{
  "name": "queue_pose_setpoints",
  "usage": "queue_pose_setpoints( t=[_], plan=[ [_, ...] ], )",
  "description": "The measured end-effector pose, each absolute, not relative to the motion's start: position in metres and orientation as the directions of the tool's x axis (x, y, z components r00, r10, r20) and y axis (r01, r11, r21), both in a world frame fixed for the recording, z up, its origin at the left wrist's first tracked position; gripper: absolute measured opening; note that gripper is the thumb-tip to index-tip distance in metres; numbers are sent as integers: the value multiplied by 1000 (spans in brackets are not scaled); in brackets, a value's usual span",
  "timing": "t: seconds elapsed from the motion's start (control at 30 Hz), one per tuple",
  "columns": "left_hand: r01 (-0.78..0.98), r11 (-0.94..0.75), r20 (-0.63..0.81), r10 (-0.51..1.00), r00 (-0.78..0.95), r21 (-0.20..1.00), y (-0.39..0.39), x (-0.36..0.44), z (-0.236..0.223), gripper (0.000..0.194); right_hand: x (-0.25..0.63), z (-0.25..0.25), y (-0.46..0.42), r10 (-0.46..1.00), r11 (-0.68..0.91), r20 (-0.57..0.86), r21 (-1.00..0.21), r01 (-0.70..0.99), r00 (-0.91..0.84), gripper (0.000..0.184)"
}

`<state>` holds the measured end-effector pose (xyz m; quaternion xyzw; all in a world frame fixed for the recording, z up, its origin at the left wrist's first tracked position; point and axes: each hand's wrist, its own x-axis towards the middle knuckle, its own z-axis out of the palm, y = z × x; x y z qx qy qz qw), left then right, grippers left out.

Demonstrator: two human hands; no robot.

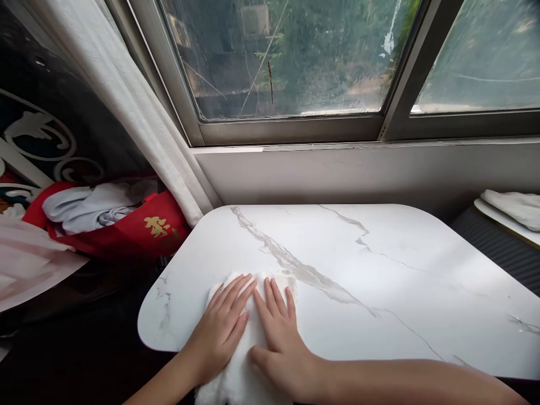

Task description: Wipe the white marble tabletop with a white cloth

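A white fluffy cloth [248, 371] lies flat at the front left of the white marble-patterned table [379, 236], its near end hanging over the front edge. My left hand [223, 320] presses on the cloth's left part, fingers stretched out. Beside it, my right hand [280, 334] rests on the right part, fingers extended and thumb pointing left. The two hands are close together, fingertips near the cloth's far edge. Neither hand is wrapped around anything.
Beyond the table are a low wall and a sliding window [291, 129]. A white curtain [139, 112] hangs at left, above a red bag [126, 230] holding pale clothes. A folded white cloth [512, 208] lies on a board at far right.
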<state>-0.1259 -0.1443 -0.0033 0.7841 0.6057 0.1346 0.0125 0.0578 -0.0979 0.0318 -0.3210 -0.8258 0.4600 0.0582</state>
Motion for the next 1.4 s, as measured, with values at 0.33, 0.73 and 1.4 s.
queue_pose_setpoints(
  t=[0.33,0.73,1.4],
  plan=[
    [952,-213,130,973,188,221,-134,-221,-1,49,-20,33,-75,463,410,-145,-839,357,-874,87],
    [935,-232,147,969,198,269,-9,-284,-5,52,-106,16,7,790,504,37,-608,614,-612,64],
    [931,-273,195,954,228,244,112,-331,-11,51,-167,-3,117,828,559,228,-423,714,-513,59]
  ],
)
